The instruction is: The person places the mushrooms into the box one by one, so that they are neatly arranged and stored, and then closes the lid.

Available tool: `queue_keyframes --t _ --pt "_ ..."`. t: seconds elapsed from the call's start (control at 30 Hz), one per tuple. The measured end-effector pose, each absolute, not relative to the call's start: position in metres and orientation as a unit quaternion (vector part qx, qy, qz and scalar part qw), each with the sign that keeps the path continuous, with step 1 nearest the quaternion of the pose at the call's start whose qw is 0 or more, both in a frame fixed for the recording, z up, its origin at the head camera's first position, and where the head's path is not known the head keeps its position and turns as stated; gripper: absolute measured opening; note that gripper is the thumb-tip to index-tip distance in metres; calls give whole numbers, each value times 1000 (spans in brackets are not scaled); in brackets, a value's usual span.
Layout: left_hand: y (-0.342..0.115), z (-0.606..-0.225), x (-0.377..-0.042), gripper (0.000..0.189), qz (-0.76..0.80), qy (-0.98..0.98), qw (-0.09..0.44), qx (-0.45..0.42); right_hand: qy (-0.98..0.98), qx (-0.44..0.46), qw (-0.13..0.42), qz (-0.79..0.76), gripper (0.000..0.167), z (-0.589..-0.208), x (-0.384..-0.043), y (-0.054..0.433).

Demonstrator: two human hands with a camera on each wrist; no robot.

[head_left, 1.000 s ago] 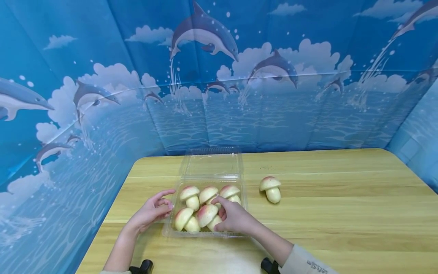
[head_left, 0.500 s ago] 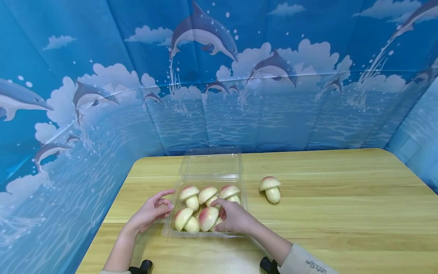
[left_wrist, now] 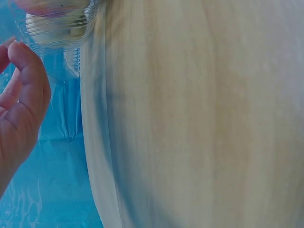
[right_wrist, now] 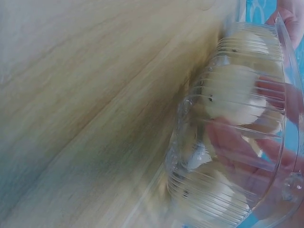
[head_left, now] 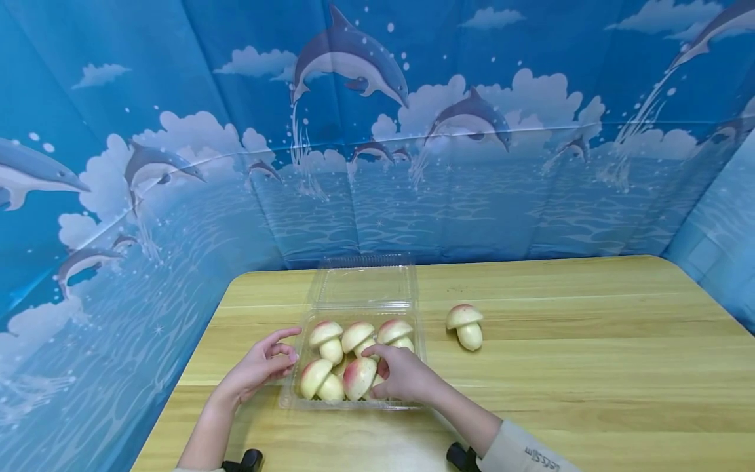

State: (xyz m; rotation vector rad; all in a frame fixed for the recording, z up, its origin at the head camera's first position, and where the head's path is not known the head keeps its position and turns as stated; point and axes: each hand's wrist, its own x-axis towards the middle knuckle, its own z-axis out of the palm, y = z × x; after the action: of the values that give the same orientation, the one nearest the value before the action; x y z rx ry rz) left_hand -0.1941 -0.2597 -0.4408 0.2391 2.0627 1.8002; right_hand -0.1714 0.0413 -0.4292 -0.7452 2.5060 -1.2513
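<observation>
Since the earlier frames the near mushroom has sunk lower into the clear plastic clamshell box and tipped a little, its pink cap now level with its neighbour, while the right hand has barely shifted. That hand sits inside the box at lower centre of the head view, fingers curled round the mushroom's right side. The left hand rests against the box's left wall, fingers loosely bent and touching the plastic without closing on anything. Four other toy mushrooms fill the box: three in the far row, one at the near left. A sixth mushroom lies on the wooden desk to the right, well apart from the box. The hinged lid lies open behind it.

To seat the piece well, I judge the left hand should keep bracing the light box so it cannot slide, and the right should let the stem settle between its neighbours before loosening, leaving the near right corner free.
</observation>
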Motion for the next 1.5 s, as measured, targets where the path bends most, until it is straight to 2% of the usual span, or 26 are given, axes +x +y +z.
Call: queue_keyframes --t 0.4,0.7,1.03,1.5 --pt "-260 -442 -193 64 646 732 197 84 857 -256 136 -426 62 -426 -173 42" --pt "-260 -443 -194 63 649 730 198 87 848 -265 149 -435 57 -417 -174 47" --pt "-261 -443 -196 63 647 731 197 91 813 -231 190 -499 56 -409 -179 62" --pt "-261 -442 -195 64 649 730 196 92 785 -193 188 -558 56 -400 -180 82"
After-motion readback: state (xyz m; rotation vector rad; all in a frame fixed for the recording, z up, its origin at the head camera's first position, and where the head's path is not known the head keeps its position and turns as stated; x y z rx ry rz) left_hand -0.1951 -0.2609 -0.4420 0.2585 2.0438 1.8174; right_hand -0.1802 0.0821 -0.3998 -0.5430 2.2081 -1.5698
